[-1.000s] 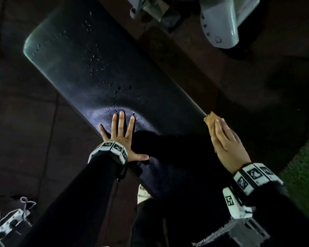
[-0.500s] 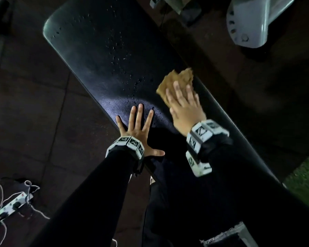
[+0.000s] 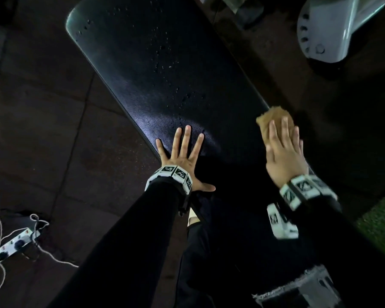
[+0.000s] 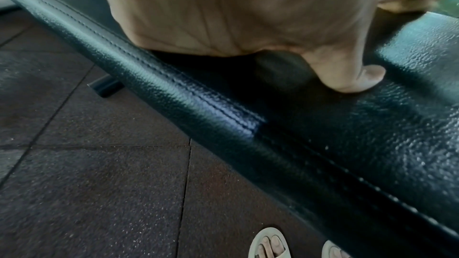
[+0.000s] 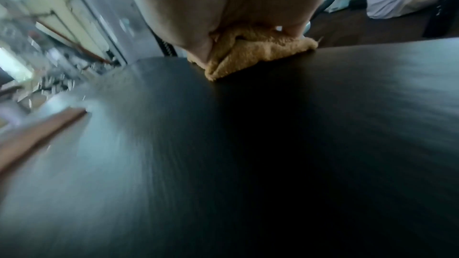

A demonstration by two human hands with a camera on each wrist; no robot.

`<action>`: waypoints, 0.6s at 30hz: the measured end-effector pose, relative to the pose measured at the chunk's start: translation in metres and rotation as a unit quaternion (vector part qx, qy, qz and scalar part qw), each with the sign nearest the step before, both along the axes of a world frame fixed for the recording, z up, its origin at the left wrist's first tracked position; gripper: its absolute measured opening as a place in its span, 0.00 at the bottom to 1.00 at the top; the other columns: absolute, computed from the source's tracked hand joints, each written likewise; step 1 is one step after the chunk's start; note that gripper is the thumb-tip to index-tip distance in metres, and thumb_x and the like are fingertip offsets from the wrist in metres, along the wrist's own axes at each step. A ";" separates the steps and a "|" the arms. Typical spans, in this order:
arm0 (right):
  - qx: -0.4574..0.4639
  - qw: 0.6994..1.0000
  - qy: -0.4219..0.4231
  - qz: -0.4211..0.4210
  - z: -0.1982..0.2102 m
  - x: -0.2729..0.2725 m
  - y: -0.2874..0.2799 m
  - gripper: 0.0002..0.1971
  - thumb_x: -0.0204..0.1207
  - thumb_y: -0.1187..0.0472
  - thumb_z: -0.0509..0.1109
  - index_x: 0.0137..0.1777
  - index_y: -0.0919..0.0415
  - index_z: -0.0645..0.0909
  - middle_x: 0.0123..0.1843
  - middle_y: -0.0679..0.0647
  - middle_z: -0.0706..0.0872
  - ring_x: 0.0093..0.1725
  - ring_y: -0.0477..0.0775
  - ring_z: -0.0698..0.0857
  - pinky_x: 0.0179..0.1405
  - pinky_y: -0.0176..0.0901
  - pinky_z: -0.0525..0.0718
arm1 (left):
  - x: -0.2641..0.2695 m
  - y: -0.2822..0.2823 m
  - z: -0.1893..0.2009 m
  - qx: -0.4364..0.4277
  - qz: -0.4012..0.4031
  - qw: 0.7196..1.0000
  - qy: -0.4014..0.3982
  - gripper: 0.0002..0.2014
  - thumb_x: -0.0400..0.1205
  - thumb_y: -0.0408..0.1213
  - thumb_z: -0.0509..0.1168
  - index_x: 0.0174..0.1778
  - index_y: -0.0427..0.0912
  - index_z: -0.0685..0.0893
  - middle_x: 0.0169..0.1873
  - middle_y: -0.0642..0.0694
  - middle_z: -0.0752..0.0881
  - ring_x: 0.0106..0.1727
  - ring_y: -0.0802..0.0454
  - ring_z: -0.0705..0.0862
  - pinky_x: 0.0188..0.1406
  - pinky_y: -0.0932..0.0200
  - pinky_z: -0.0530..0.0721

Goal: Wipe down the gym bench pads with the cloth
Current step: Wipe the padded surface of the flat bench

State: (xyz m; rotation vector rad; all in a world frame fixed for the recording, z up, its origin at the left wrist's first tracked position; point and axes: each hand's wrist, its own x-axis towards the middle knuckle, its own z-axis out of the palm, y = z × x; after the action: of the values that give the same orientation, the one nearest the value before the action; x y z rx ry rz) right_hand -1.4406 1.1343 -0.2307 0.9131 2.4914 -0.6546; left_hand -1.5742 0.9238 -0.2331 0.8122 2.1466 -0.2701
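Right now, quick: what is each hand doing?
Left hand: open, fingers spread flat on the bench pad, holding nothing.
Right hand: open, straight fingers pressing the cloth onto the pad's right edge.

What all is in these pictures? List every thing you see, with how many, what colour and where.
bench pad: one, black, running from upper left to lower right; water droplets on its middle.
cloth: one, tan, at the pad's right edge under the right hand.
machine part: one, pale grey with holes, top right.
power strip: one, white, with pale cords, on the floor at lower left.
floor tiles: several, dark brown, left of the bench.
green mat: one patch, right edge.
sandals: two, pale, beside the bench.
left hand: one, fingers spread flat on the pad.
right hand: one, pressing the cloth with straight fingers.
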 end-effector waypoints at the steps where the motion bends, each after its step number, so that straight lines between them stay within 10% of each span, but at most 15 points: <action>1: -0.003 1.000 0.007 -0.002 -0.003 -0.021 0.005 0.29 0.85 0.57 0.47 0.82 0.44 0.39 0.85 0.49 0.37 0.83 0.62 0.40 0.81 0.59 0.45 | 0.000 -0.001 0.000 0.006 0.000 1.000 0.003 0.72 0.48 0.86 0.57 0.68 0.57 0.11 0.67 0.47 0.09 0.68 0.46 0.10 0.60 0.22 0.18; 7: 0.018 0.993 0.024 0.115 -0.010 -0.081 -0.025 0.33 0.84 0.59 0.51 0.82 0.45 0.37 0.84 0.47 0.32 0.83 0.64 0.38 0.81 0.60 0.42 | 0.003 -0.001 0.000 0.012 0.003 1.000 0.022 0.73 0.48 0.85 0.58 0.70 0.57 0.13 0.69 0.47 0.10 0.71 0.47 0.12 0.64 0.21 0.21; 18: -0.033 0.996 -0.016 0.085 -0.006 0.047 -0.010 0.33 0.84 0.56 0.46 0.75 0.29 0.27 0.78 0.33 0.25 0.78 0.45 0.25 0.81 0.57 0.41 | 0.001 -0.002 -0.004 0.009 -0.003 1.000 0.018 0.73 0.48 0.86 0.57 0.68 0.56 0.11 0.69 0.46 0.11 0.70 0.45 0.11 0.61 0.21 0.20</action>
State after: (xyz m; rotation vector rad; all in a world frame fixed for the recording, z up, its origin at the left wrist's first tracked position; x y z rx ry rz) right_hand -1.3938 1.1244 -0.2367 0.6729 2.4692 -0.6548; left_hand -1.5727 0.9223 -0.2368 0.8298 2.1820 -0.2715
